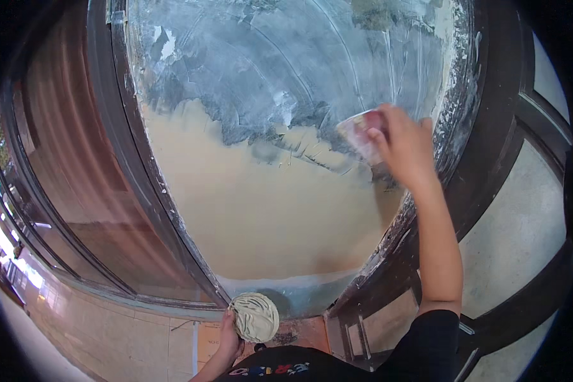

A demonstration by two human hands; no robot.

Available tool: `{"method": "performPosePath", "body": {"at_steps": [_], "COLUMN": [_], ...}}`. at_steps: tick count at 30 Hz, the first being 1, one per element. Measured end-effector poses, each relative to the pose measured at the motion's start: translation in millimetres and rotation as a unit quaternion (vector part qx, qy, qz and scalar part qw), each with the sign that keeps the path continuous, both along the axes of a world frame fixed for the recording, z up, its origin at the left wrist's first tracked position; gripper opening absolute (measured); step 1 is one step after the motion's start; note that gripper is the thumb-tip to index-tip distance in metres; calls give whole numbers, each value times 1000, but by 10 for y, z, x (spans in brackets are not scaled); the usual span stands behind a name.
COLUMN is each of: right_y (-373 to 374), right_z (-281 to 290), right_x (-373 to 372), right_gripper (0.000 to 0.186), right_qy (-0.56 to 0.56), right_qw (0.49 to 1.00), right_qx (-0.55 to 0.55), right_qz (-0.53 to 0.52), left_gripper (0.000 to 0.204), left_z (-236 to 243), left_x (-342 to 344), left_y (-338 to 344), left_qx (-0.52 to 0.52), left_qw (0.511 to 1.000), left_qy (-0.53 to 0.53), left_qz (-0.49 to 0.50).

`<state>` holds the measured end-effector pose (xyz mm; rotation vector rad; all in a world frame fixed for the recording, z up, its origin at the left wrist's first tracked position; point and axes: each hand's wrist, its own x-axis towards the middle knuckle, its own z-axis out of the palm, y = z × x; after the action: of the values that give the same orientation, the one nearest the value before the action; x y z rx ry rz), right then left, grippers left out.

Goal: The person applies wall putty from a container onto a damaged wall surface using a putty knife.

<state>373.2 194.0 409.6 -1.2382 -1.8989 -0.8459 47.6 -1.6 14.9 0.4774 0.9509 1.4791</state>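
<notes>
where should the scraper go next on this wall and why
Probably a short stroke down and to the left. The right hand presses the scraper to the wall panel just where the grey coat ends in a ragged edge; below it the cream surface is uncovered. The left hand holds a putty-loaded board low down for a reload if the blade runs dry.

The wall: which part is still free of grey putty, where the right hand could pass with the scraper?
The cream area of the wall is bare, bordered by grey putty above, the dark frame at left and the blue strip below. The right hand with the scraper crowds its upper right; the left hand holds a putty board below.
</notes>
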Motion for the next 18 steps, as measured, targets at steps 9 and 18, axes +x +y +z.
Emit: {"method": "performPosePath", "body": {"at_steps": [9, 18], "right_y": [-225, -661], "right_z": [-1408, -3009], "right_x": [375, 7], "right_gripper": [44, 32], "right_qy": [437, 560], "right_qw": [847, 639], "right_qx": [-115, -409], "right_qz": [279, 332], "left_gripper": [43, 55], "left_z": [561, 805], "left_x": [223, 518], "left_y": [131, 477], "left_qx": [17, 88], "left_qw": [999, 995], "left_qy": [-31, -16], "left_qz": [31, 34]}}
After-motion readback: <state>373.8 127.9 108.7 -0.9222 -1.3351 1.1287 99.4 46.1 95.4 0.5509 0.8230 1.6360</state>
